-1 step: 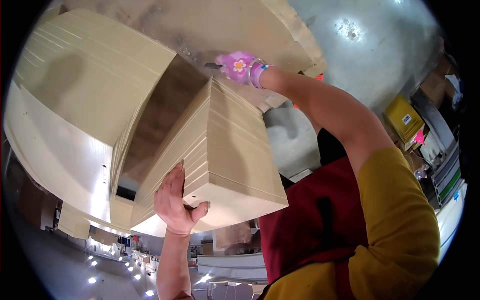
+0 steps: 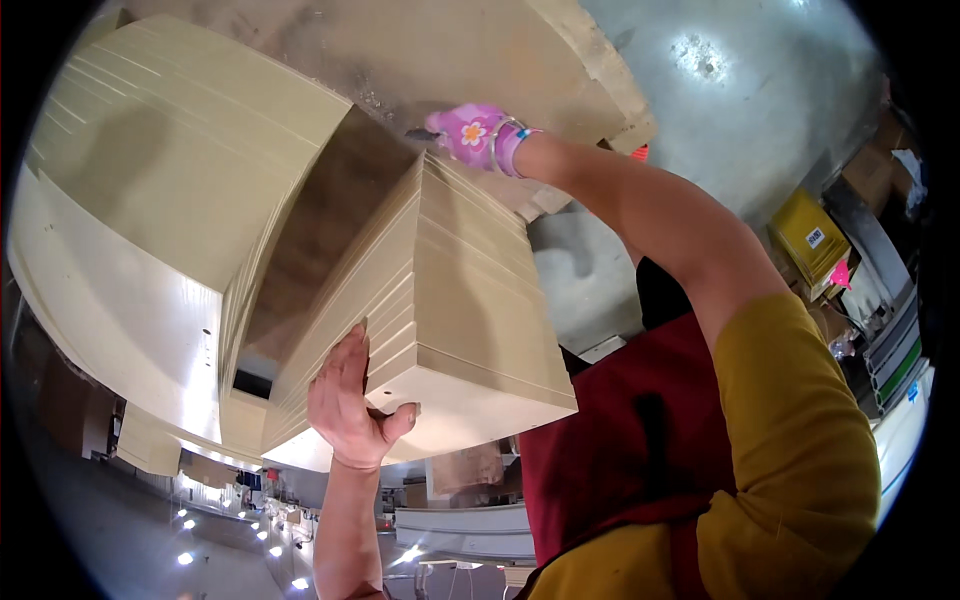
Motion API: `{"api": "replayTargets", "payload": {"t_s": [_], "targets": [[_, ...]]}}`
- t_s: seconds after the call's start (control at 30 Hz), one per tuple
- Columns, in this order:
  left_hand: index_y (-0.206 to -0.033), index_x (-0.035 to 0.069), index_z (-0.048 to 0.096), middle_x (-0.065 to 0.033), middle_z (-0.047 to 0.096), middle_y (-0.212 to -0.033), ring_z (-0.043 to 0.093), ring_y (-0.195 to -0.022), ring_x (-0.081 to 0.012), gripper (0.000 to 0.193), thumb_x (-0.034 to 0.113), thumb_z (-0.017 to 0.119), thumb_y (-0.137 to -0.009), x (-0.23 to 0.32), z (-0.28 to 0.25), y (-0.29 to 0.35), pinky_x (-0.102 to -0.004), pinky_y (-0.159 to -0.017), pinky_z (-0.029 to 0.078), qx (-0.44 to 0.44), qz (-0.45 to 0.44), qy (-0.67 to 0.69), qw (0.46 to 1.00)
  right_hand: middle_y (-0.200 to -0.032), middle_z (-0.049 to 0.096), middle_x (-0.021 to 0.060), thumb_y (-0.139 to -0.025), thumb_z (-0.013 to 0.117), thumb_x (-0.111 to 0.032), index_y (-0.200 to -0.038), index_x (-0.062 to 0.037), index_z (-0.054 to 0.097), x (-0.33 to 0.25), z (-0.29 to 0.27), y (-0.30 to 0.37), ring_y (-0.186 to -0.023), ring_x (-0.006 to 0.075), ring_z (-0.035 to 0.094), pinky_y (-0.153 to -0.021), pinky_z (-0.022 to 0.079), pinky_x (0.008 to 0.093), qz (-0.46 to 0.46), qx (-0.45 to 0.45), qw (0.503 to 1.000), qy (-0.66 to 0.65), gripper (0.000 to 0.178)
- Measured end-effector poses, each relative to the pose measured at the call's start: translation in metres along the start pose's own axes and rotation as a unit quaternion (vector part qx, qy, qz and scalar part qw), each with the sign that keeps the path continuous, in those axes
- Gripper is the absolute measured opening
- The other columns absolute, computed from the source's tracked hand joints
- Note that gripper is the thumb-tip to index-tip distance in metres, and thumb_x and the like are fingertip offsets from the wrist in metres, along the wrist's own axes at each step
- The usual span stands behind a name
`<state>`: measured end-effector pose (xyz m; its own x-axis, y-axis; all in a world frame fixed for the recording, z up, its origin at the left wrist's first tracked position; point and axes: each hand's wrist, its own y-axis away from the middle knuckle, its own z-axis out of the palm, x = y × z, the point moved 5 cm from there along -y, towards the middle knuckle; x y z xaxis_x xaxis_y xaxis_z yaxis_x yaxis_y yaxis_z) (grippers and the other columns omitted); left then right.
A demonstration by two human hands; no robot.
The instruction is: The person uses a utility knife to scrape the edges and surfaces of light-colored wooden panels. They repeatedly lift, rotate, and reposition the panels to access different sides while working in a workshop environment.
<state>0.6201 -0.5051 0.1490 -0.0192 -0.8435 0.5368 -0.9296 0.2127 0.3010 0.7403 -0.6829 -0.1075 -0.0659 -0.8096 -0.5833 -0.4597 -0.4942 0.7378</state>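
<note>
The left hand (image 2: 350, 405), bare, lies spread at lower centre of the frame, fingers over the layered edges of the cream panel stack (image 2: 485, 280) and thumb apart on its pale end face. The right hand (image 2: 475, 138), in a pink flowered glove (image 2: 462, 120), is well apart from it at upper centre, just beyond the stack's far corner; a dark item (image 2: 422, 133) shows beside its fingertips, and whether these are closed on it cannot be told. Compared with the preceding frame, the right hand has shifted slightly leftward; the left hand and stack hold position. In this inspector's judgement, that is a minor adjustment, with the stack steadied. A second panel stack (image 2: 180, 160) occupies upper left; a yellow box (image 2: 803, 232) stands at right.
</note>
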Motion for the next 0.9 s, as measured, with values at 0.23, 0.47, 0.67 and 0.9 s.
{"api": "replayTargets", "payload": {"t_s": [0.23,0.47,0.67,0.9], "targets": [[-0.117,-0.003,0.057,-0.0181,0.065,-0.111,0.064,-0.098,-0.0342,0.073,0.062,0.053,-0.085,-0.001,0.0,0.004,-0.0408,-0.081,0.051,0.005,-0.014,0.005,1.0,-0.075,0.064,0.0106,-0.086,0.054,-0.017,-0.109,-0.0111,0.061,-0.035,0.002,0.016,-0.071,0.0266,0.063,-0.066,0.049,0.0376,-0.148,-0.077,0.984,-0.054,0.024],[-0.116,-0.005,0.056,-0.0194,0.064,-0.111,0.065,-0.095,-0.0366,0.076,0.063,0.054,-0.083,-0.001,0.002,-0.008,-0.0412,-0.079,0.052,-0.005,-0.008,0.034,0.999,-0.08,0.065,0.0147,-0.083,0.054,-0.013,-0.103,-0.0107,0.059,0.002,0.024,0.0,-0.074,0.0343,0.063,-0.064,0.05,0.0428,-0.103,-0.006,0.994,0.047,0.021],[-0.112,-0.008,0.057,-0.0215,0.064,-0.11,0.065,-0.096,-0.0378,0.077,0.063,0.057,-0.081,-0.004,0.002,0.005,-0.0413,-0.082,0.052,-0.005,-0.036,0.039,0.999,-0.078,0.064,0.0157,-0.087,0.051,-0.018,-0.095,-0.0075,0.061,-0.037,0.004,0.042,-0.073,0.0323,0.063,-0.064,0.05,0.042,-0.03,-0.124,0.934,-0.333,0.016],[-0.112,-0.01,0.057,-0.0238,0.064,-0.107,0.064,-0.096,-0.0393,0.081,0.064,0.058,-0.08,-0.007,0.003,0.005,-0.0419,-0.083,0.052,-0.002,-0.057,0.068,0.996,-0.083,0.065,0.0181,-0.09,0.049,-0.019,-0.099,-0.0065,0.06,-0.068,-0.015,0.07,-0.078,0.034,0.064,-0.07,0.05,0.0437,-0.18,-0.098,0.973,-0.109,0.019]]}}
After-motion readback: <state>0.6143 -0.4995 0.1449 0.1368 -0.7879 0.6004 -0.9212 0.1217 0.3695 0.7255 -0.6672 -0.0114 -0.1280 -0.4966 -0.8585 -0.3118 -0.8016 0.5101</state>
